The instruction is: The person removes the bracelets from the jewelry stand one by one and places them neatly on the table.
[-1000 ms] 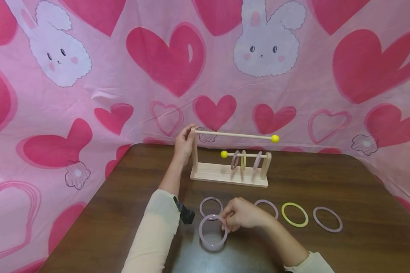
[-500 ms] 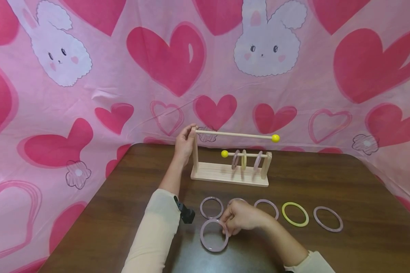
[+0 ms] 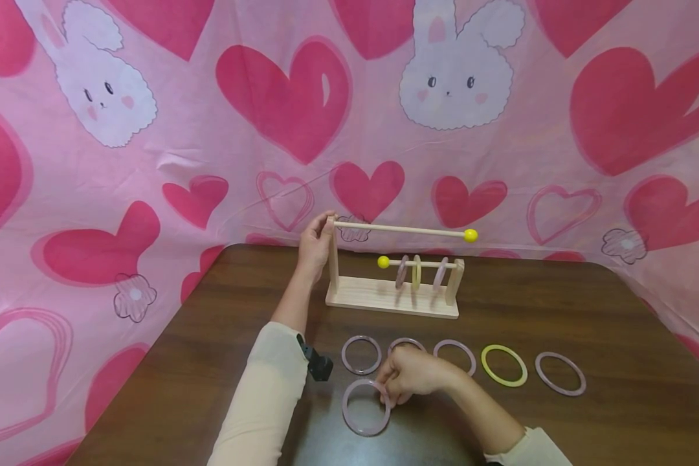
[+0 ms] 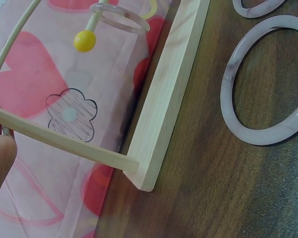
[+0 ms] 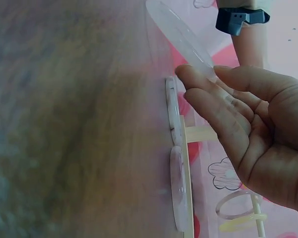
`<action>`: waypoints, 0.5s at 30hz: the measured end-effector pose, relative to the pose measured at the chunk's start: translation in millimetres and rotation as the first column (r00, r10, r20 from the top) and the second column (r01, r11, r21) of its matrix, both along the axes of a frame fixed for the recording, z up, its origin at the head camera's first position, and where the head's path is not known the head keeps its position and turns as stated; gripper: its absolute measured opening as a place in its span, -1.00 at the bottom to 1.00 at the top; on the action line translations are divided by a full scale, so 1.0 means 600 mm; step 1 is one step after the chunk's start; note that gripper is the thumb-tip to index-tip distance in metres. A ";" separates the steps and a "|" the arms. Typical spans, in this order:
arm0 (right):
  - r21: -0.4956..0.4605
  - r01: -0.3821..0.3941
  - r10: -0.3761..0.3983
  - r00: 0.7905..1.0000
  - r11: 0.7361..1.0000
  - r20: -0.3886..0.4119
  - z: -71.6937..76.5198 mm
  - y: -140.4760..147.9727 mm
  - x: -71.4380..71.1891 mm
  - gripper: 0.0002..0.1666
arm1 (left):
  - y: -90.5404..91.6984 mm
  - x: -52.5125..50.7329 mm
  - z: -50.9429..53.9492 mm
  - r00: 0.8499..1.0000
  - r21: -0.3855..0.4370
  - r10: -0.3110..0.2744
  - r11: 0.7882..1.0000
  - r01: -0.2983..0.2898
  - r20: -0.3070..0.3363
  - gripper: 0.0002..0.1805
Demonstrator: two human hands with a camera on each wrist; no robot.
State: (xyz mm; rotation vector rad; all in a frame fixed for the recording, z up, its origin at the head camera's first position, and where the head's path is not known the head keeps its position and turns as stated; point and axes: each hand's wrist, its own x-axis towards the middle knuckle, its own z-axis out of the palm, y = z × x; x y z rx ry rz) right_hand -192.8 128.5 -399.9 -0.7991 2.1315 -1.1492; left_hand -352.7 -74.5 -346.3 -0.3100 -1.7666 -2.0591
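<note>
My left hand (image 3: pixel 316 244) grips the top of the tall post of a wooden stand (image 3: pixel 391 299), which has two rods tipped with yellow balls. Three bangles hang on the lower rod, a yellow bangle (image 3: pixel 416 273) between two purplish ones; the upper rod carries none. Nearer the front edge, my right hand (image 3: pixel 413 372) pinches the edge of a pale purple bangle (image 3: pixel 349 424) between thumb and fingers. The right wrist view shows this held bangle (image 5: pixel 181 34) tilted, its far part close to the table. Just behind lies another purple bangle (image 3: pixel 345 361).
In a row before the stand lie more bangles: a purple bangle (image 3: pixel 406 340) partly hidden by my right hand, another purple bangle (image 3: pixel 472 362), a yellow bangle (image 3: pixel 523 375) and a purple bangle (image 3: pixel 579 388) at the right. A pink patterned cloth (image 3: pixel 210 129) hangs behind the brown table (image 3: pixel 210 310).
My right hand has moved slightly toward the front edge with the pinched bangle, which no longer overlaps the bangle behind it in the head view. My left hand stays on the post.
</note>
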 end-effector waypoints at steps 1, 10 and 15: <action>0.004 -0.004 0.004 1.000 1.000 0.000 0.000 0.001 0.000 -0.81 | 0.000 0.000 0.000 1.000 0.002 -0.002 1.000 0.002 0.000 -0.66; -0.003 -0.030 0.030 0.999 1.000 0.015 0.001 0.002 0.003 -0.79 | 0.000 0.000 -0.001 1.000 0.003 0.004 1.000 -0.004 0.004 -0.67; 0.004 -0.013 0.012 1.000 1.000 0.028 0.001 0.002 0.003 -0.74 | 0.001 0.000 -0.001 1.000 0.007 0.002 1.000 -0.002 0.000 -0.67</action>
